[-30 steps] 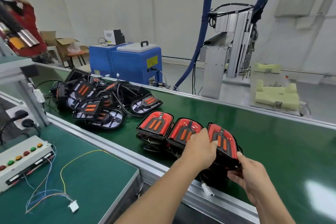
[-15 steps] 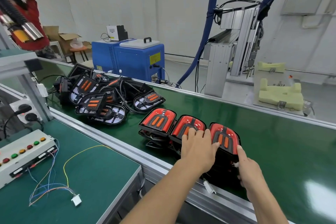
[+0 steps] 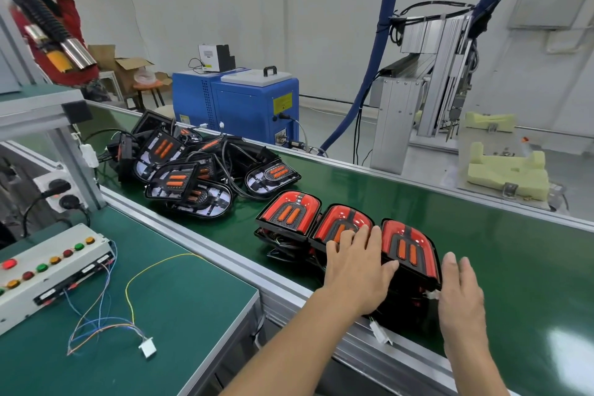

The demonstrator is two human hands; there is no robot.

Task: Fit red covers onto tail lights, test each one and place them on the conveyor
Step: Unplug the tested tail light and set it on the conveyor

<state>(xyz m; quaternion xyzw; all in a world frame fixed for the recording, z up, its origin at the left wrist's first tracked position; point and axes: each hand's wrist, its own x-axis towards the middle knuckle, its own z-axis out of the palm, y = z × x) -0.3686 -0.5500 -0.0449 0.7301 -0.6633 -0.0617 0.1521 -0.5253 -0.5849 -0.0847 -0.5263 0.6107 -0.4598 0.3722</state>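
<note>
Three red-covered tail lights stand in a row on the green conveyor: the left one, the middle one and the right one. My left hand lies flat with fingers spread, its fingertips on the middle light and its thumb against the right light's left edge. Just to the right of the right light, my right hand is open and holds nothing. A pile of uncovered tail lights with black cables lies further left on the belt.
A white test box with coloured buttons sits on the green bench, its loose wires ending in a white connector. Behind the conveyor stand a blue machine, an aluminium dispensing rig and yellow foam fixtures.
Both hands have let go of the right tail light, which now rests on the belt. The left hand has flattened over the middle light and the right hand has drawn back, open.
</note>
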